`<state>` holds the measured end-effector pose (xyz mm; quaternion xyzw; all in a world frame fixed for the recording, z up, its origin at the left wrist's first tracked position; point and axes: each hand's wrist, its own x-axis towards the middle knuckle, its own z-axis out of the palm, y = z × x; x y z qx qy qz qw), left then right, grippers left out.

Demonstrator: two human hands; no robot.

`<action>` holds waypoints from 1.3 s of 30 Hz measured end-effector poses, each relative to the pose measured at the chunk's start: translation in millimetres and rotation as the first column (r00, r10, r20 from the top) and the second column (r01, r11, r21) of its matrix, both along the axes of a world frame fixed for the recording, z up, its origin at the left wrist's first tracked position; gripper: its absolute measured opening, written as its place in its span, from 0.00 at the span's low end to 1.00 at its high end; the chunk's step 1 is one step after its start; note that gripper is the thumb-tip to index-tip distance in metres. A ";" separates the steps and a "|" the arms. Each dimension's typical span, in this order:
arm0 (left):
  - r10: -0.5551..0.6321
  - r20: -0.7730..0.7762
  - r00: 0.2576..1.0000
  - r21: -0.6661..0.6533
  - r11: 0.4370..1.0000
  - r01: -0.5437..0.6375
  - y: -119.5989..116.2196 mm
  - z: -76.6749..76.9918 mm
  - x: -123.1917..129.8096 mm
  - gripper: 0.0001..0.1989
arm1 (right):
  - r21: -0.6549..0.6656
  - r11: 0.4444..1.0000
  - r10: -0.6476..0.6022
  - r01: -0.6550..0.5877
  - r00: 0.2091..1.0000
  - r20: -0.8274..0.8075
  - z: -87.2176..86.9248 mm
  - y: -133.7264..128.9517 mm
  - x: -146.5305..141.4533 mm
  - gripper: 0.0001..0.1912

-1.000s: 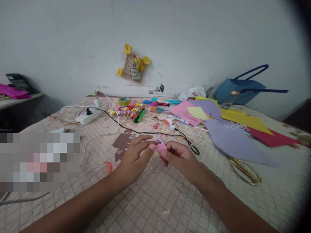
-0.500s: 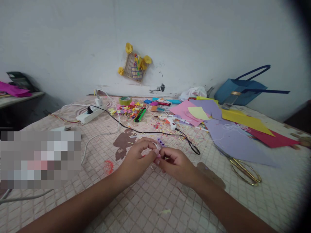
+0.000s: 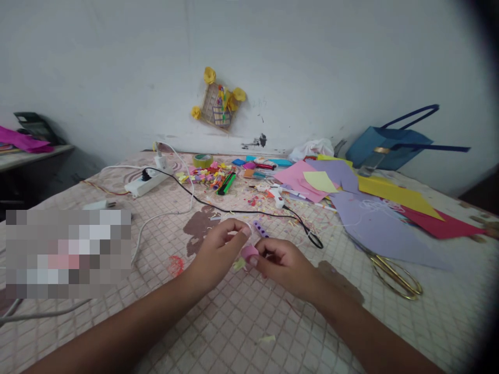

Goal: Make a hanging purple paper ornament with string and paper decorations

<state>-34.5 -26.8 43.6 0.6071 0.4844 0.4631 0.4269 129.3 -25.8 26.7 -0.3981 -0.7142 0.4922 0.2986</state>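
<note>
Near the middle of the table, my right hand (image 3: 286, 262) pinches a small pink paper piece (image 3: 249, 253) between thumb and fingers. A pale yellow-green scrap (image 3: 239, 264) shows just below the pink paper; whether it is joined to it I cannot tell. My left hand (image 3: 224, 249) is closed with thumb and forefinger together, a little to the left and above the pink piece. Something thin and white (image 3: 250, 227) shows at its fingertips, too small to name. Just behind the hands lies a purple strip with dark dots (image 3: 260, 228).
A white glue gun (image 3: 276, 197) with a black cord lies behind the hands. Gold-handled scissors (image 3: 395, 275) and coloured paper sheets (image 3: 374, 228) lie to the right. At the left stands a white power strip (image 3: 146, 182); paper cuttings (image 3: 208, 176) are heaped at the back.
My hands have come apart slightly: the left thumb and forefinger have lifted off the pink paper, which stays in my right hand and now shows more fully.
</note>
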 end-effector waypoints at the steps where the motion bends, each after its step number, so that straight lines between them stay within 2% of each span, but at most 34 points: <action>1: -0.016 -0.003 1.000 0.001 1.000 0.016 0.2 -0.9 -0.3 0.10 | 0.003 1.000 -0.004 0.004 1.000 -0.015 0.5 0.1 0.3 0.14; 6: -0.177 -0.052 0.983 0.071 0.981 0.180 0.4 -5.7 -1.7 0.07 | -0.004 1.000 -0.013 0.013 0.998 -0.067 2.3 0.7 1.3 0.15; 14: -0.109 -0.002 0.994 0.001 0.994 0.109 1.9 -4.0 -2.7 0.07 | 0.037 0.999 -0.040 0.039 0.999 0.025 10.4 3.9 9.0 0.10; 21: -0.110 -0.038 0.993 -0.003 0.994 0.110 1.9 -4.0 -2.5 0.07 | 0.101 0.988 -0.116 0.115 0.993 0.004 17.0 2.8 14.5 0.09; 25: -0.125 -0.081 0.989 0.020 0.992 0.127 2.4 -3.3 -3.8 0.06 | 0.097 0.987 -0.125 0.125 0.992 -0.012 15.9 4.0 14.8 0.07; 29: -0.199 -0.184 0.963 0.096 0.971 0.219 1.5 -0.4 -3.4 0.10 | 0.102 0.982 -0.146 0.156 0.984 -0.104 13.4 6.1 14.0 0.07; 31: -0.224 -0.237 0.945 0.128 0.957 0.259 0.7 0.2 -2.2 0.11 | 0.075 0.987 -0.129 0.141 0.981 -0.146 12.4 6.5 13.0 0.09; 35: -0.223 -0.328 0.918 0.160 0.945 0.286 -0.6 -0.4 -0.5 0.06 | -0.049 0.998 -0.052 0.043 0.980 -0.192 10.9 6.6 9.8 0.14; 39: -0.252 -0.371 0.894 0.160 0.930 0.329 -1.5 -1.2 -0.5 0.06 | -0.136 0.989 -0.085 0.056 0.973 -0.215 10.1 7.2 7.8 0.15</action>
